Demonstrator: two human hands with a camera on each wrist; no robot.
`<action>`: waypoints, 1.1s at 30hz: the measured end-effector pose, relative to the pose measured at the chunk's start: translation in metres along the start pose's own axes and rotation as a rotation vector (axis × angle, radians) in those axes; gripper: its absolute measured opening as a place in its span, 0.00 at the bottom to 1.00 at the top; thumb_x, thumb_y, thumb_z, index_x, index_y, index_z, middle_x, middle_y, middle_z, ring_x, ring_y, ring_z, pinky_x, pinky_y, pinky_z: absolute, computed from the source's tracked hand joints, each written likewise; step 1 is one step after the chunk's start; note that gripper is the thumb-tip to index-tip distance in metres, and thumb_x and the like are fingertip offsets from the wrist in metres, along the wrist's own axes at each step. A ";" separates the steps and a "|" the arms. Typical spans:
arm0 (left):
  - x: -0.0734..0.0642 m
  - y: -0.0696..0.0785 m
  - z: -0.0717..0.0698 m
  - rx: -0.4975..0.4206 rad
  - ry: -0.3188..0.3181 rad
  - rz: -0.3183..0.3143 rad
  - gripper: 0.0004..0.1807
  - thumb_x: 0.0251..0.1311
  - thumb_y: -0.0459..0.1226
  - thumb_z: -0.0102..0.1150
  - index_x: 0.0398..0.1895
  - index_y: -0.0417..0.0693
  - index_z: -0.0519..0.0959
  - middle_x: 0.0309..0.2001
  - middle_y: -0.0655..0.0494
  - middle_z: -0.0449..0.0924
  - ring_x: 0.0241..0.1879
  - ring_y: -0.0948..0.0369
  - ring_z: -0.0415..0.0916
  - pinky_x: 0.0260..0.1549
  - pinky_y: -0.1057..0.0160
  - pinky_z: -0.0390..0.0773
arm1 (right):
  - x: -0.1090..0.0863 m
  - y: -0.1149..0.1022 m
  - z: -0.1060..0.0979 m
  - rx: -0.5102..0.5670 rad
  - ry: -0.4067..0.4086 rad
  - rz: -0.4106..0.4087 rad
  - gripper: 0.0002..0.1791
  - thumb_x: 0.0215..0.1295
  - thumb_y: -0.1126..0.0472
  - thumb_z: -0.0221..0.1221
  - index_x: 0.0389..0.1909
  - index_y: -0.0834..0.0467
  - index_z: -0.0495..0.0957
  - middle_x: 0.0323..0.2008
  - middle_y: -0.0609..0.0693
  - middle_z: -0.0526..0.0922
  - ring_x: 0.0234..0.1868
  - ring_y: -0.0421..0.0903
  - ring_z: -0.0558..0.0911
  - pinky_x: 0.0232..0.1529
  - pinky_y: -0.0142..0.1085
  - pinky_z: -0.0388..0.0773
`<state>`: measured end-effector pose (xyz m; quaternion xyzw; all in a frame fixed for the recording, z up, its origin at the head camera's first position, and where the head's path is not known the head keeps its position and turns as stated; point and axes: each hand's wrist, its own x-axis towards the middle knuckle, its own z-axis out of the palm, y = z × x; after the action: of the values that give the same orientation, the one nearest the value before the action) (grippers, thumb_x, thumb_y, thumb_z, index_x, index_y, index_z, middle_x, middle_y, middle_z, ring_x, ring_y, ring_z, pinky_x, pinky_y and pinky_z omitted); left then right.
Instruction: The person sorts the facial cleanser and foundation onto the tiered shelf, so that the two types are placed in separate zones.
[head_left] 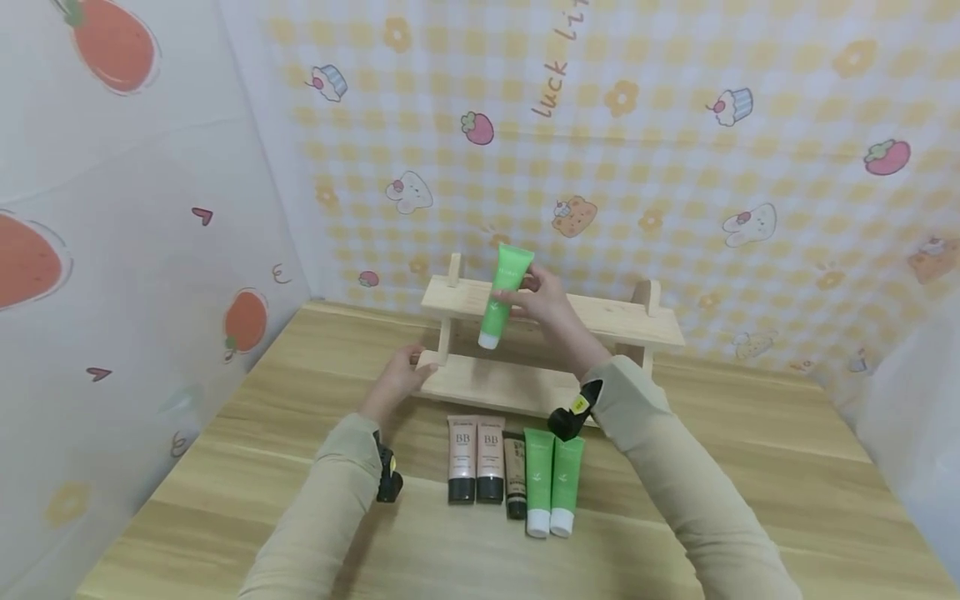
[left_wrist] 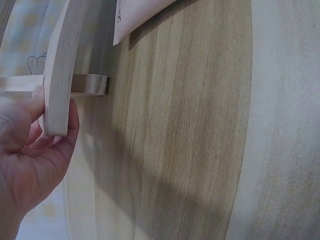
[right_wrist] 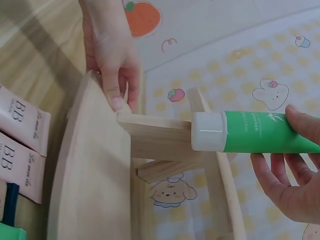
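My right hand (head_left: 546, 302) pinches a green squeeze tube (head_left: 506, 293) with a white cap, held cap-down in front of the upper tier of a small wooden two-tier rack (head_left: 600, 315). In the right wrist view that tube (right_wrist: 265, 132) lies between thumb and fingers, its cap close to the rack's side post. With thumb and curled fingers my left hand (head_left: 397, 379) grips the left end of the rack's lower board (head_left: 495, 381). The left wrist view shows the thumb on one face of the board (left_wrist: 59, 95) and fingers on the other.
In front of the rack lie two pink BB cream tubes (head_left: 462, 462) with black caps, a smaller beige tube (head_left: 515, 475) and two green tubes (head_left: 538, 483) in a row. Behind the wooden table (head_left: 315, 350) hangs a checked cloth (head_left: 675, 167).
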<state>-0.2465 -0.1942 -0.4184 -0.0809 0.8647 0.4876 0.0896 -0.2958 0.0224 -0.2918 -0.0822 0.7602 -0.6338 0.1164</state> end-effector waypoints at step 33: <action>-0.003 -0.002 0.001 0.002 0.034 -0.017 0.30 0.63 0.40 0.50 0.66 0.38 0.56 0.65 0.35 0.58 0.64 0.42 0.58 0.62 0.46 0.63 | 0.051 -0.013 0.017 -0.257 0.043 -0.224 0.25 0.55 0.61 0.63 0.54 0.56 0.69 0.52 0.56 0.77 0.54 0.53 0.76 0.55 0.44 0.74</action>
<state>-0.2431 -0.1941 -0.4197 -0.0964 0.8658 0.4846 0.0789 -0.3400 -0.0094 -0.2853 -0.1671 0.8234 -0.5421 0.0172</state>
